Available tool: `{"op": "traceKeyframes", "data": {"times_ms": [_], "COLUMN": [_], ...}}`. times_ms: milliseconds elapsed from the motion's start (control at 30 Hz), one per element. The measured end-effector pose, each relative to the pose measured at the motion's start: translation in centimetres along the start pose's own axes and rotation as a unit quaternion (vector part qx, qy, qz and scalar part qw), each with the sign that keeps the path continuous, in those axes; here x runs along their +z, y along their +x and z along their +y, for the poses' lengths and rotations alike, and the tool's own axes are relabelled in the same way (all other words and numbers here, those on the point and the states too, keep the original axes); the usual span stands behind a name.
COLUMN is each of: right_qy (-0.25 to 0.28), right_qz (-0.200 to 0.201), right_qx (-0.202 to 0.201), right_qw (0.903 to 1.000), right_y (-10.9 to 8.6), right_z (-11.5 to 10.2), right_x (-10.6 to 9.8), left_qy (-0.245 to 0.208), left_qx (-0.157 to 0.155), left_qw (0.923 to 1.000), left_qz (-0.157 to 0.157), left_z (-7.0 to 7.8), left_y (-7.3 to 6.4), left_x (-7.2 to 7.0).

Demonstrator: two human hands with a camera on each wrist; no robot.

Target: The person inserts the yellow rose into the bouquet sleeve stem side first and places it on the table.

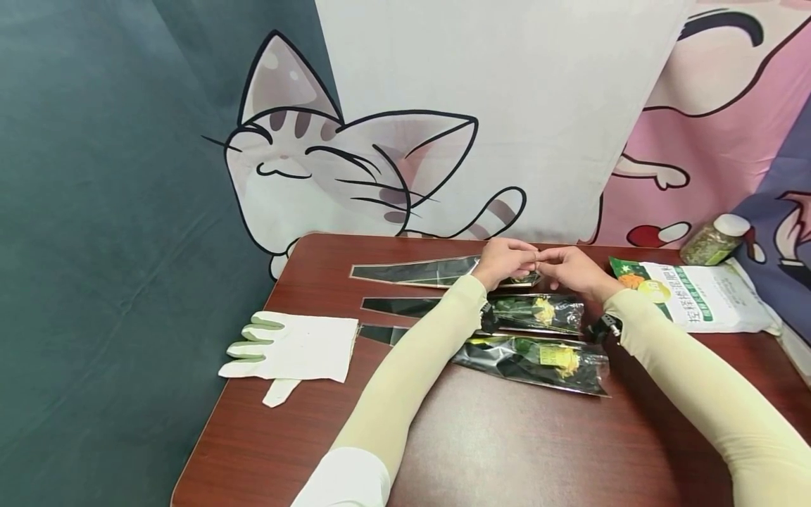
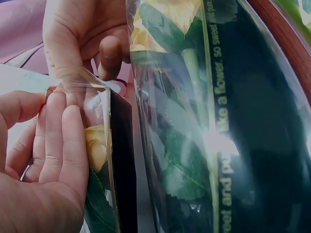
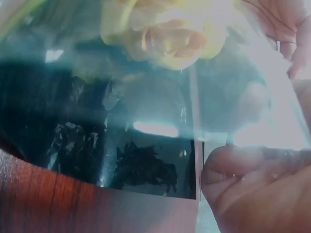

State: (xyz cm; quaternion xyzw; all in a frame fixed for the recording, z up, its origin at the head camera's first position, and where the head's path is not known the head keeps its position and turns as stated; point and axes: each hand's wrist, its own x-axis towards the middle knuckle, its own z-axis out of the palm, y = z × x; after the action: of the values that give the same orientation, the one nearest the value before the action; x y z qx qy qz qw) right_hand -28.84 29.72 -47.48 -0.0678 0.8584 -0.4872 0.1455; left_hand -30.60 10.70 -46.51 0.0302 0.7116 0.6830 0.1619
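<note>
At the table's far side both hands meet over the open end of a clear-and-black flower sleeve (image 1: pixel 418 271). My left hand (image 1: pixel 507 260) pinches the clear film at its mouth between thumb and fingers. Fingertips of my right hand (image 1: pixel 569 270) pinch the same edge from the right, almost touching the left fingertips. Inside the sleeve, a yellow rose (image 2: pixel 97 148) with green leaves shows in the left wrist view. Two more sleeved yellow flowers lie closer to me, a middle one (image 1: pixel 543 310) and a near one (image 1: pixel 560 359). The right wrist view is hazy through film.
White gloves (image 1: pixel 310 348) with green-edged fingers lie at the table's left. On the right are a white-and-green printed bag (image 1: pixel 703 296) and a jar (image 1: pixel 714 241) with a white lid. A cat-print cloth (image 1: pixel 405 91) hangs behind the table (image 1: pixel 481 436).
</note>
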Motion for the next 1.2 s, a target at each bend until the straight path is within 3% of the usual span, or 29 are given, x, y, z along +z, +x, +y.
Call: {"op": "traceKeyframes", "data": {"times_ms": [467, 667, 833, 933, 1033, 1200], "right_qy": [0.039, 0.048, 0.044, 0.031, 0.008, -0.041], "right_qz": [0.007, 0.005, 0.009, 0.014, 0.023, 0.031], "right_qx": [0.014, 0.04, 0.048, 0.05, 0.056, 0.075], "right_qw": [0.9991, 0.998, 0.9978, 0.9981, 0.9981, 0.9959], "right_y": [-0.4, -0.2, 0.0, 0.1, 0.3, 0.7], "right_z": [0.0, 0.2, 0.0, -0.3, -0.7, -1.3], "right_x": [-0.4, -0.5, -0.6, -0.6, -0.6, -0.4], "left_qy": [0.035, 0.034, 0.031, 0.06, 0.144, 0.299], "left_qx": [0.0, 0.001, 0.012, 0.027, 0.05, 0.09], "left_qw": [0.9991, 0.9994, 0.9994, 0.9978, 0.9882, 0.9501], "left_qz": [0.023, 0.01, 0.002, 0.004, 0.015, 0.002], "left_z": [-0.4, -0.8, -0.6, -0.3, 0.1, 0.1], "left_y": [-0.1, 0.1, 0.3, 0.4, 0.4, 0.5], "left_x": [-0.7, -1.1, -2.3, -3.5, -5.1, -8.3]}}
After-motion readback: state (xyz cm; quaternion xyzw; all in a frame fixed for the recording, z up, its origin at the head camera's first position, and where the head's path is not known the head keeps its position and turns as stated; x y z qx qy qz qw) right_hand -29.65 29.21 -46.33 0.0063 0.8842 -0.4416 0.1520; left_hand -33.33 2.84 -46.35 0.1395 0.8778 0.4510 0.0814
